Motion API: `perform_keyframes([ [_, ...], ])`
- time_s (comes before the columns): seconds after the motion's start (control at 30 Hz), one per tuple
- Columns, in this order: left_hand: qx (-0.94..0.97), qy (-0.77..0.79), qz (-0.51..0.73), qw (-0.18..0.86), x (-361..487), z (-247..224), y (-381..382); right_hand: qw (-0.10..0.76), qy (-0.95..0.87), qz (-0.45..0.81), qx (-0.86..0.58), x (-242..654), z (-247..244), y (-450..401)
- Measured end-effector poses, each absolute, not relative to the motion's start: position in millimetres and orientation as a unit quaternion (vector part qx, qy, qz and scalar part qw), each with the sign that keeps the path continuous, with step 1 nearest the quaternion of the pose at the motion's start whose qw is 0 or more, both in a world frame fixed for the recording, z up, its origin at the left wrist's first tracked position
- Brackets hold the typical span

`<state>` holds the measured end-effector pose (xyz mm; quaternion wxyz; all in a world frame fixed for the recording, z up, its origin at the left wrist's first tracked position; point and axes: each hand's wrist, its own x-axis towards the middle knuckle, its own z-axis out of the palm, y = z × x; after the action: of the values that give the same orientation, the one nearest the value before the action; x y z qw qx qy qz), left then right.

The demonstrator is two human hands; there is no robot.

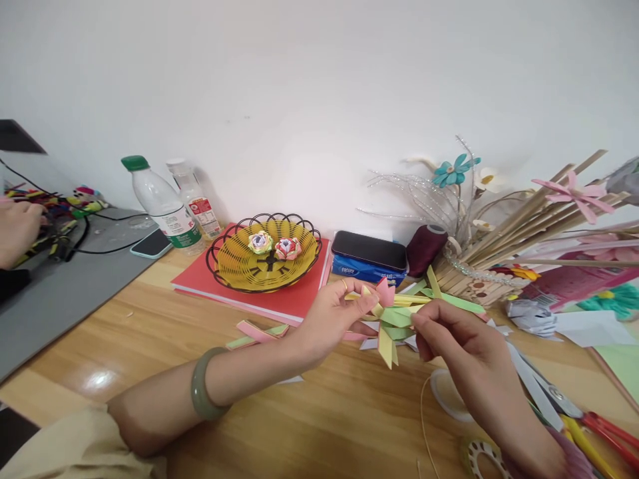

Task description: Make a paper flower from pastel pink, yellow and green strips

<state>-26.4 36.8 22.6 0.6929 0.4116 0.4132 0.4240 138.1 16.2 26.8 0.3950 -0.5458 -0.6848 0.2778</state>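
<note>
Both my hands hold a folded paper-strip piece [397, 316] above the wooden table, with pink, yellow and green ends sticking out around its middle. My left hand [334, 322], with a ring on one finger and a green bangle at the wrist, pinches its pink and yellow side between thumb and fingers. On the other side, my right hand [462, 346] is closed on a green end with thumb and forefinger. Loose pink and green paper strips [259, 332] lie left of my left forearm. More strips, partly hidden, are behind and below the held piece.
A yellow woven basket [219, 266] with two folded paper balls stands on red paper. Behind my hands are a phone [369, 249] on a blue packet and dark thread [426, 246]. Scissors [564, 399] lie right. Bottles [172, 219] stand left; another person's hand [17, 229] is beyond.
</note>
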Motion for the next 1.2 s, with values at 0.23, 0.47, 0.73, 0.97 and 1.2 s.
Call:
perform_keyframes([
  [0.23, 0.382, 0.424, 0.432, 0.698, -25.7, 25.9, 37.2, 0.447, -0.766, 0.012, -0.462, 136.6, 21.2, 10.2],
  [0.47, 0.36, 0.4, 0.435, 0.722, -23.6, 25.7, 30.8, 0.4, -0.818, -0.034, -0.413, 132.0, 17.2, 10.0],
  [0.73, 0.441, 0.433, 0.442, 0.65, -22.4, 30.8, 30.4, 0.41, -0.808, -0.06, -0.42, 133.0, 23.5, 13.6],
  [0.97, 0.521, 0.359, 0.399, 0.664, -27.5, 33.1, 30.4, 0.429, -0.8, 0.05, -0.418, 131.7, 26.7, 17.0],
  [1.2, 0.563, 0.288, 0.367, 0.682, -31.0, 25.6, 36.2, 0.434, -0.807, 0.029, -0.4, 138.0, 26.4, 19.0],
])
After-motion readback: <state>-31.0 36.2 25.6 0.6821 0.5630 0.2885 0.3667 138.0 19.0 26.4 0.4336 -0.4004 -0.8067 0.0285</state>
